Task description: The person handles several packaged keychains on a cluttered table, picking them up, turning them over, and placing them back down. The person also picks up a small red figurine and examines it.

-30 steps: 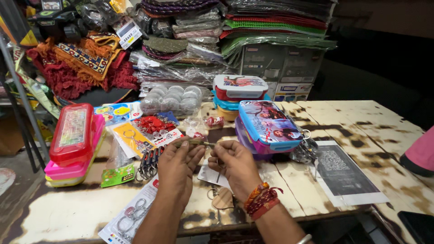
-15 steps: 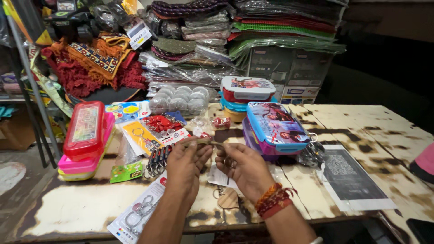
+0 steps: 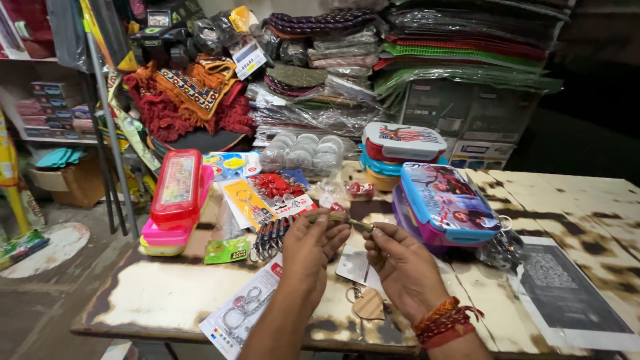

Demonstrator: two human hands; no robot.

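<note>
At 9 o'clock on the worn wooden table (image 3: 167,303) lies a stack of long plastic pencil boxes (image 3: 175,200), red on top, then pink and yellow below. Just beside it, at about 7 o'clock from the hands, a white card with metal key rings (image 3: 241,315) lies flat, and a small green packet (image 3: 227,250) sits near the boxes.

In the middle, the left hand (image 3: 310,250) and the right hand (image 3: 400,267) meet over the table. Both pinch a small thin metal piece (image 3: 350,221) between thumb and first fingers, one hand at each end; the other fingers are curled in. The piece is held in the air, a little above a white tag (image 3: 355,265). I judge it light and stiff, also smooth, so it can slip; it is best to grip it at the ends.

At 12 o'clock a yellow card with a keychain (image 3: 248,203) and a pack of red trinkets (image 3: 277,185) lie flat. Behind is a clear blister pack of round shapes (image 3: 303,152).

At 2 o'clock stand lunch boxes: a white-lidded stack (image 3: 400,150) and a blue and purple picture box (image 3: 443,203). At 4 o'clock a dark printed sheet (image 3: 567,300) lies flat.
</note>
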